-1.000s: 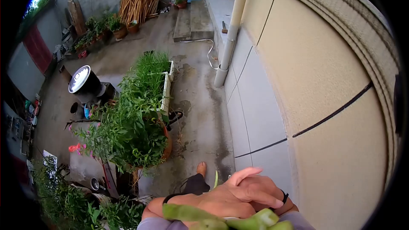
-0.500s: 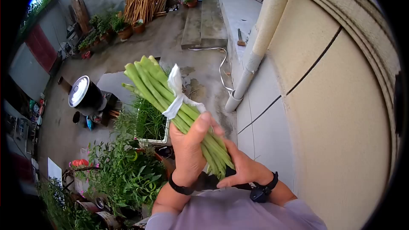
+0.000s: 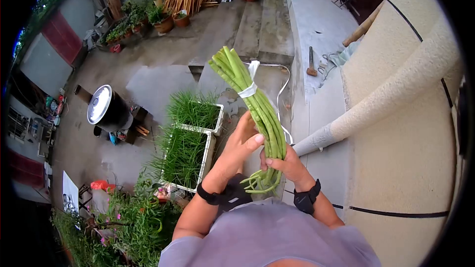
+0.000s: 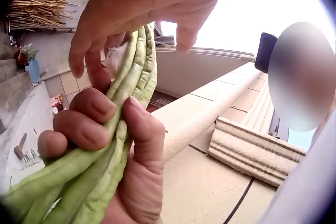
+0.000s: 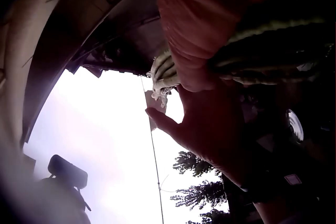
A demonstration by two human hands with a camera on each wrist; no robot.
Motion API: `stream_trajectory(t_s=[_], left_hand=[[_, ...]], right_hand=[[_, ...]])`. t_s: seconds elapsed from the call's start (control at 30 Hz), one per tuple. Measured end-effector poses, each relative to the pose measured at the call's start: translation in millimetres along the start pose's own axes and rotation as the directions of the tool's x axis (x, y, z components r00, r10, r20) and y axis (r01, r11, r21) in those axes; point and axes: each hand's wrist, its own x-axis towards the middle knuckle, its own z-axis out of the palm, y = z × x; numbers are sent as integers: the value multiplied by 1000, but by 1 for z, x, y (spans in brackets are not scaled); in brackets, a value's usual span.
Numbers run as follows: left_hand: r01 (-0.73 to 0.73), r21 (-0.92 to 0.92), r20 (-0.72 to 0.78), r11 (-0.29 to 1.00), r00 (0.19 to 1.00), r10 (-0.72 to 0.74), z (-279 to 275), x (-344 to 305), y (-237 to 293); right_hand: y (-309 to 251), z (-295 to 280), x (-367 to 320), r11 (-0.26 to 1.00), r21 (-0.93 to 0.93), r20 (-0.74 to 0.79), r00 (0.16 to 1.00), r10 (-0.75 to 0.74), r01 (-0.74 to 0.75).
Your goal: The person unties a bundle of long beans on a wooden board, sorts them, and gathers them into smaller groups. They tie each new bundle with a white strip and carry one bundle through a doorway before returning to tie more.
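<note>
A bunch of long green beans (image 3: 266, 118), bound near its upper end by a white tie (image 3: 248, 90), stands tilted in front of the body. The right hand (image 3: 290, 166) grips its lower part, thumb across the beans; thin ends curl out below. Beside the bunch is the left hand (image 3: 236, 148), thumb extended near the stalks. In the left wrist view the left hand (image 4: 142, 6) has spread fingers around the upper beans, while the right hand (image 4: 142, 155) curls round the beans (image 4: 92, 182). The right wrist view is dark; the left hand's (image 5: 207, 124) thumb stands apart.
White planters (image 3: 205, 160) of green shoots and leafy plants (image 3: 143, 222) are at the lower left. A lidded pot (image 3: 101, 105) stands beyond them. A pale pipe (image 3: 381, 99) slants along the right wall; a hammer (image 3: 310, 64) lies on the raised ledge.
The bunch has come up from the bottom edge and turned more upright. The left hand has loosened from around it; the right hand now grips its lower part. The head view has shifted.
</note>
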Motion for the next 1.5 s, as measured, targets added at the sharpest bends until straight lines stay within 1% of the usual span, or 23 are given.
stream_trajectory(t_s=[0.07, 0.1, 0.17, 0.27, 0.3, 0.33, 0.4, 0.43, 0.53, 0.57, 0.7, 0.8, 0.83, 0.93, 0.97, 1.0, 1.07, 1.17, 1.2, 1.23, 1.3, 1.47, 1.5], left_hand=[[-7, -31, 63, 999, 998, 9, -34, 47, -11], [-36, 37, 55, 999, 998, 34, -57, 75, -16], [-87, 6, -29, 996, 996, 87, -92, 131, -15], [-276, -66, -65, 959, 960, 272, -122, 222, 11], [-298, -139, -64, 944, 954, 292, -129, 247, 19], [-295, -238, -78, 925, 956, 284, -132, 275, 29], [-309, -285, -92, 907, 951, 295, -141, 329, 44], [-349, -318, -152, 881, 937, 316, -142, 354, 45], [-254, -385, -103, 887, 967, 232, -166, 415, 35], [-284, -396, -254, 873, 948, 193, -147, 440, 44], [-279, -364, -367, 889, 920, 139, -153, 553, 33], [-279, -271, -401, 921, 903, 156, -137, 660, 28], [-245, -284, -267, 927, 949, 169, -139, 693, 24], [-224, -304, -73, 926, 975, 212, -105, 781, 20], [-152, -295, 94, 943, 978, 187, -110, 808, 9], [-99, -307, 112, 947, 984, 139, -94, 832, 4], [-9, -252, 351, 968, 931, 100, -91, 881, -14], [225, -259, 391, 939, 914, -111, -88, 952, -34], [222, -269, 356, 937, 927, -118, -85, 976, -39], [219, -276, 321, 936, 939, -125, -82, 1002, -43], [191, -268, 248, 944, 961, -124, -68, 1053, -47], [269, -243, 228, 932, 950, -214, -50, 1196, -56], [286, -229, 223, 931, 946, -236, -45, 1230, -54]], right_hand=[[-3, -27, 50, 994, 102, 69, 997, 20, -27], [-5, -38, 73, 984, 170, 92, 995, 42, -58], [-18, -59, 125, 957, 270, 140, 988, 66, -102], [-43, -91, 200, 979, 123, 162, 977, 139, -160], [-40, -105, 221, 978, 145, 218, 969, 118, -152], [-45, -118, 243, 985, 70, 219, 966, 137, -156], [-49, -142, 282, 984, -71, 215, 961, 177, -165], [-46, -156, 302, 984, -113, 238, 958, 160, -136], [-56, -200, 358, 984, 13, 294, 941, 166, -178], [-53, -219, 377, 976, 40, 276, 941, 196, -215], [-65, -302, 462, 987, -33, 283, 946, 159, -156], [-84, -379, 527, 987, -162, 241, 969, 54, -14], [-94, -404, 544, 980, -200, 195, 981, 22, 18], [-154, -474, 587, 999, -48, 222, 975, 16, -5], [-172, -493, 598, 999, -14, 202, 979, -25, 29], [-183, -513, 609, 1000, -21, 213, 977, -6, 11], [-200, -547, 630, 999, -26, 241, 970, 38, -32], [-228, -593, 660, 976, 152, 216, 969, 119, -154], [-233, -609, 670, 958, 214, 208, 967, 144, -189], [-219, -630, 684, 950, 277, 215, 973, 87, -146], [-230, -667, 711, 971, 224, 157, 986, 53, -88], [-238, -771, 788, 998, 40, -56, 997, 52, -50], [-248, -793, 809, 996, 52, -133, 988, -72, 79]])
